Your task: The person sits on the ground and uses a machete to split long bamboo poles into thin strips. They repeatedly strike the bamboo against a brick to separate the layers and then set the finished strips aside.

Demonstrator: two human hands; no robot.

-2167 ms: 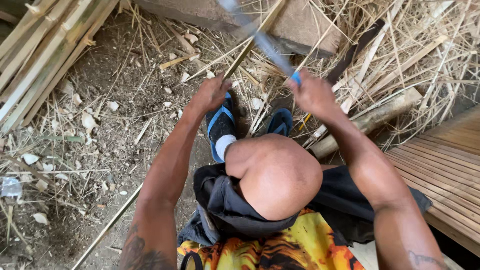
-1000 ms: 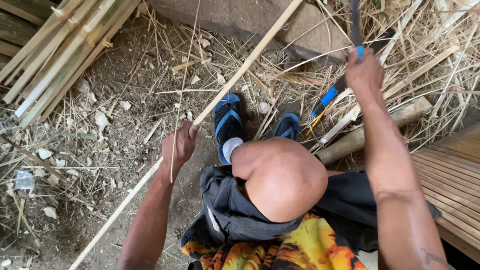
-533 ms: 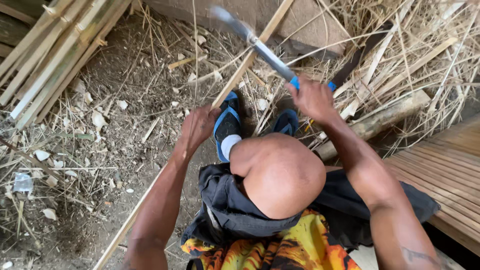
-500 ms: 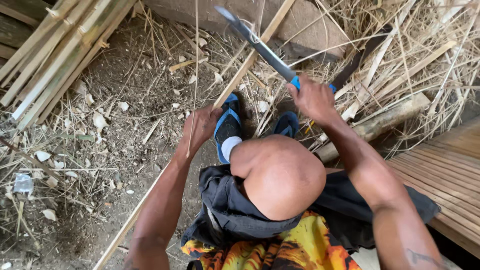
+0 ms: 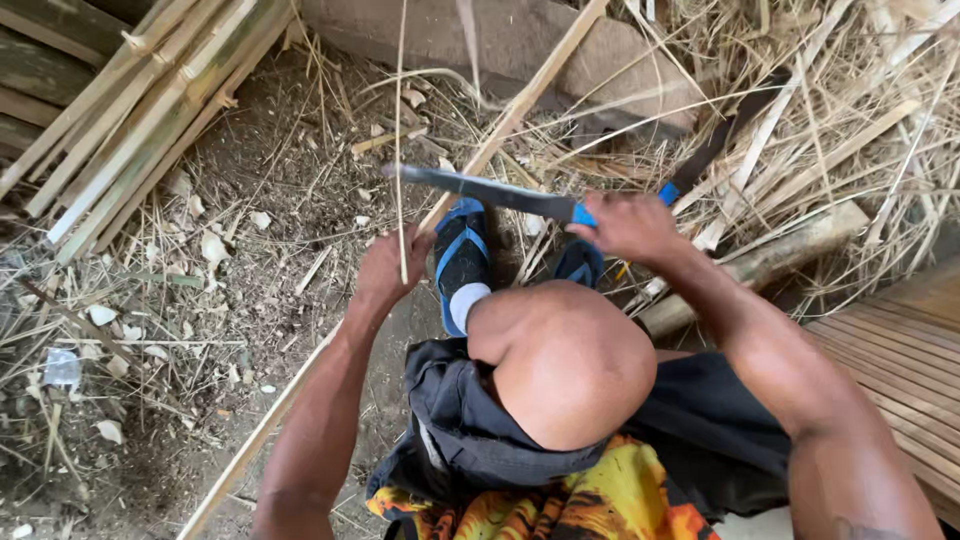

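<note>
Two hands at work, both mine, entered in order.

Item one: my left hand (image 5: 388, 272), fingers closed around a long bamboo strip (image 5: 500, 125). This strip runs on a slant from the lower left, under my forearm, up past my hand toward the upper right, where it crosses a flat stone slab (image 5: 520, 45). A thin split sliver (image 5: 401, 120) rises straight up from my grip to the top edge of the view.

Item two: my right hand (image 5: 630, 225), fingers clamped on the blue handle of a long knife (image 5: 490, 190). The dark blade lies nearly level, pointing left, and crosses the bamboo strip just above my left hand. I cannot tell whether the edge touches the strip.

Item three: blue sandals (image 5: 462, 260), one on each foot, on the dirt floor (image 5: 300, 190) below the blade. My bare knee fills the middle, with dark shorts and an orange-and-yellow patterned cloth (image 5: 560, 505) beneath it.

Item four: surroundings. Bundle of split bamboo slats (image 5: 130, 120), upper left, lying aslant. Pale chips and straw scattered over the floor. Heap of dry strips (image 5: 850, 110), upper right, with a thick bamboo pole (image 5: 770, 265) lying under it. Slatted wooden platform (image 5: 900, 350) at the right edge.
</note>
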